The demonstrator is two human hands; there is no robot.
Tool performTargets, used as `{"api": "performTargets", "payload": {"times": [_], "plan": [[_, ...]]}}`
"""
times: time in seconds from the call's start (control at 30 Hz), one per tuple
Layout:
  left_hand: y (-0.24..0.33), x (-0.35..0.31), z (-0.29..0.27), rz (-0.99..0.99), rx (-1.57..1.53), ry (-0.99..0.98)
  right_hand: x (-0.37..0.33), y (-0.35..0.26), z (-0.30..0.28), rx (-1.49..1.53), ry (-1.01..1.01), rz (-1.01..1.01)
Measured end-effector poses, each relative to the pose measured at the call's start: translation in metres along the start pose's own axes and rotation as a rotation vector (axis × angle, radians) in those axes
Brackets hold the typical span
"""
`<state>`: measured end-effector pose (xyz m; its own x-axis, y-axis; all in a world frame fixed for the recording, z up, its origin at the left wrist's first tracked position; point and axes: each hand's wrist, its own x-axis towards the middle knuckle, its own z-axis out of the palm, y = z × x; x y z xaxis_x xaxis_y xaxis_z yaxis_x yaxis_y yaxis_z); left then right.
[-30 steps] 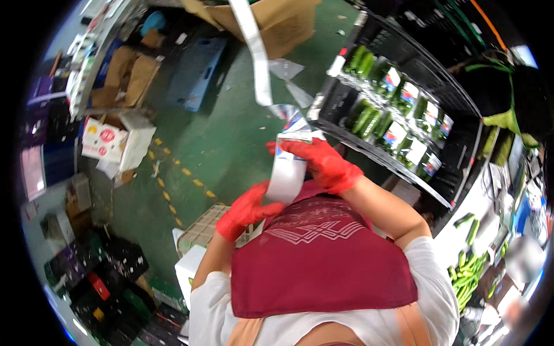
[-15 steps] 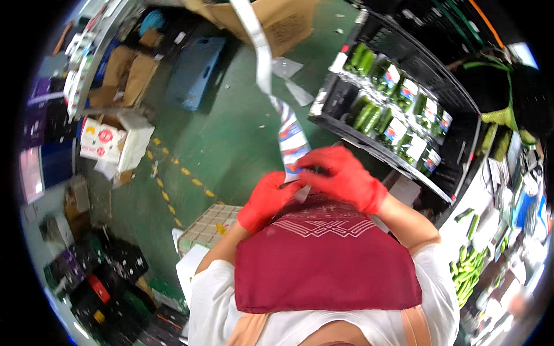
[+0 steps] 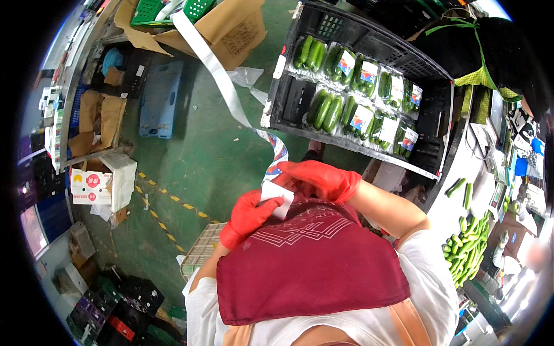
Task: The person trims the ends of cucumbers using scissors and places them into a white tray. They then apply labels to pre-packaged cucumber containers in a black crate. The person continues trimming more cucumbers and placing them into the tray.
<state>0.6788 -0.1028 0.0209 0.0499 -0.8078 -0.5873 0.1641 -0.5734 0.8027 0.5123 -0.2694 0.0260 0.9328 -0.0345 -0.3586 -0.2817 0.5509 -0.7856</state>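
- Evidently, the left hand (image 3: pixel 249 212) and right hand (image 3: pixel 321 179), both in red gloves, had their fingers pinched shut on a white label (image 3: pixel 277 199) held at chest height.
- A long backing strip (image 3: pixel 222 86) trailed upward from it toward a cardboard box (image 3: pixel 231 29).
- The label looked thin, light and floppy, probably sticky; best gripped at its edges.

Head-worn fisheye, steeply downward, close.
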Motion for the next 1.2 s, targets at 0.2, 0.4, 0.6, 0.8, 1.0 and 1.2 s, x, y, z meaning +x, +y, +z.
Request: {"api": "performTargets", "payload": {"times": [0.2, 0.4, 0.6, 0.8, 1.0, 1.2], "plan": [[-0.002, 0.009, 0.0, 0.088, 0.393, -0.041, -0.001, 0.002, 0.004, -0.05, 0.373, 0.125], [-0.001, 0.006, -0.006, -0.22, 0.124, 0.038, -0.039, -0.026, -0.127, -0.133, 0.857, -0.048], [-0.017, 0.012, -0.011, -0.229, -0.045, 0.134, -0.013, 0.023, -0.197, -1.032, 1.123, -0.317], [-0.019, 0.015, -0.015, -0.231, -0.016, 0.127, 0.012, 0.045, -0.197, -1.672, 0.833, -0.113], [-0.013, 0.016, -0.012, -0.278, -0.005, 0.17, 0.016, 0.085, -0.198, -1.62, 0.614, -0.081], [-0.021, 0.019, -0.014, -0.267, 0.045, 0.157, 0.013, 0.093, -0.198, -1.394, 0.545, -0.01]]}}
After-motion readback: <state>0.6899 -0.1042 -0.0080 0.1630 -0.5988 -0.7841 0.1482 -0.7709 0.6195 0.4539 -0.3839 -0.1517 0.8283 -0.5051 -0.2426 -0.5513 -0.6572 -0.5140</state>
